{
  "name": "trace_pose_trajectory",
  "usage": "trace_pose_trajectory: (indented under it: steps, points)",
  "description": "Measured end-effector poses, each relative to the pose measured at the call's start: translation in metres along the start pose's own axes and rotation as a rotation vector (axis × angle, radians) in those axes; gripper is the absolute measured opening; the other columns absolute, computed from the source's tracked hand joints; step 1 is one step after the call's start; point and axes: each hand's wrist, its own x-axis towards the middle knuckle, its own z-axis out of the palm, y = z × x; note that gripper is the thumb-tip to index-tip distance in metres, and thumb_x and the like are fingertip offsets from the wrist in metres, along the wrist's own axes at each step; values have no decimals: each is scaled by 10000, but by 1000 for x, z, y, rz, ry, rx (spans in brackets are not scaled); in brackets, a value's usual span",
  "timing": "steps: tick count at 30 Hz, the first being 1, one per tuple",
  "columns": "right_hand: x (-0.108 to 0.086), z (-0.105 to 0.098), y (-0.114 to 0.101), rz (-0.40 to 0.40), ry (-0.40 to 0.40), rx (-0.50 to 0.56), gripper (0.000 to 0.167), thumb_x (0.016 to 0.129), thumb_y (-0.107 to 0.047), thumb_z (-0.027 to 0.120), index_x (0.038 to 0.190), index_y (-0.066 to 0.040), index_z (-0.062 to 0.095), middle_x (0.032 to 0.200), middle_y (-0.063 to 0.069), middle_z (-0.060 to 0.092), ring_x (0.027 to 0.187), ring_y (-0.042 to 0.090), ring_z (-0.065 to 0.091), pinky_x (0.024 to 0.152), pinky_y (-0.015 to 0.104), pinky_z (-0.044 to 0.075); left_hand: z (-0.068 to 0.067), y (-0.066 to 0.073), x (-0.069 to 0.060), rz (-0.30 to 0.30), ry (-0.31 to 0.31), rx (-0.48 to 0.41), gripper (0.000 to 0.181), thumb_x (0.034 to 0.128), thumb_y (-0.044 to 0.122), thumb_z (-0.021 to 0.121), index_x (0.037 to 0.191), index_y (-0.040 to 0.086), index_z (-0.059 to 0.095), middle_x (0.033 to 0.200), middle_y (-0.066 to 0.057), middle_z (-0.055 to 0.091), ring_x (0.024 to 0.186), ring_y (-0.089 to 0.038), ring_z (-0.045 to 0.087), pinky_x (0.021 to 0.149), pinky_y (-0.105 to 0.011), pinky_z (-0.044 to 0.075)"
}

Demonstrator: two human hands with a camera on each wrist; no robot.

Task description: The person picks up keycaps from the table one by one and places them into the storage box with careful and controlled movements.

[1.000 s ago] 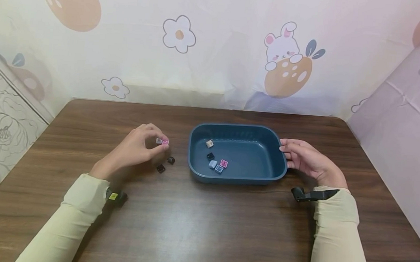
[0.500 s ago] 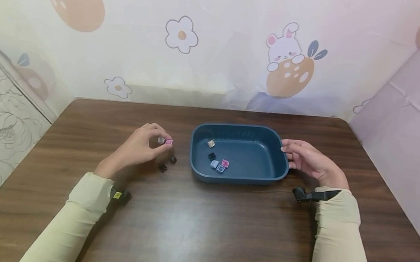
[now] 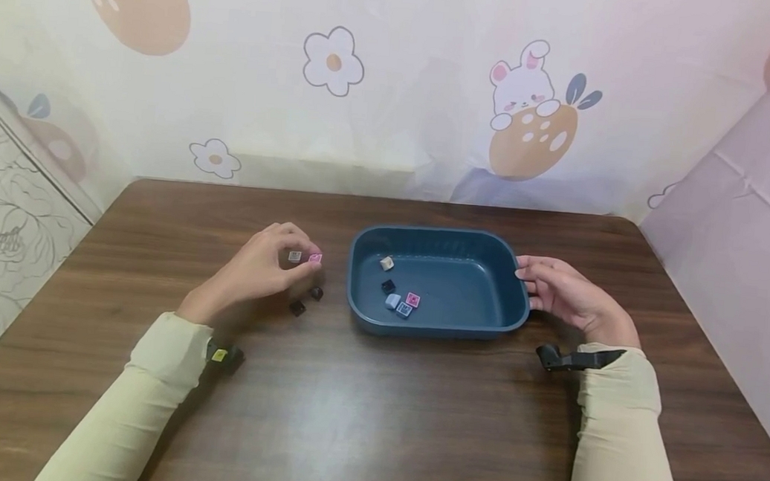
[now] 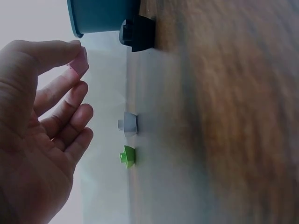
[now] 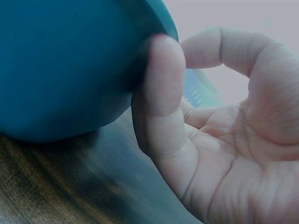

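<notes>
Between thumb and index fingertip my left hand (image 3: pixel 265 266) pinches a pink keycap (image 3: pixel 315 259), held just off the table; the left wrist view shows this pink keycap (image 4: pixel 79 65) too. A grey keycap (image 3: pixel 294 256) lies beyond the hand. Two black keycaps, one (image 3: pixel 316 293) nearer the basin and one (image 3: pixel 297 308) closer to me, lie by the thumb. A green keycap (image 4: pixel 128 157) shows only in the left wrist view. My right hand (image 3: pixel 565 294) holds the right rim of a blue basin (image 3: pixel 435 332), fingers against its outer wall (image 5: pixel 70 70).
Inside the basin lie a cream keycap (image 3: pixel 386 263), a black keycap (image 3: pixel 388 286), a light blue keycap (image 3: pixel 392 301), a pink-edged keycap (image 3: pixel 412 300) and a blue keycap (image 3: pixel 404 310). The brown wooden table (image 3: pixel 346 417) ends at a patterned wall covering (image 3: pixel 408 108).
My left hand has moved slightly right with the pink keycap, away from the grey one. The right hand keeps its hold on the basin. The head view has shifted a little.
</notes>
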Motion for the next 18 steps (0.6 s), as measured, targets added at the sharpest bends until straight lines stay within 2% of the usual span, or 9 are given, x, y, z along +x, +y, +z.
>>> trace_pose_trajectory:
  steps: [10, 18]
  points:
    - [0, 0, 1, -2, 15, -6, 317, 1109, -42, 420, 1223, -103, 710, 1016, 25, 797, 881, 128, 775, 778, 282, 655, -3, 2, 1, 6, 6, -10, 238, 973, 305, 763, 1140, 144, 812, 1162, 0, 717, 1167, -247, 601, 980, -484, 486]
    - [0, 0, 2, 7, 38, -4, 308, 1108, -50, 429, 1218, -103, 712, 1009, 22, 795, 876, 116, 771, 770, 275, 651, -2, 3, 3, 7, 5, -4, 228, 971, 339, 770, 1133, 185, 813, 1170, 13, 714, 1169, -220, 596, 975, -466, 494]
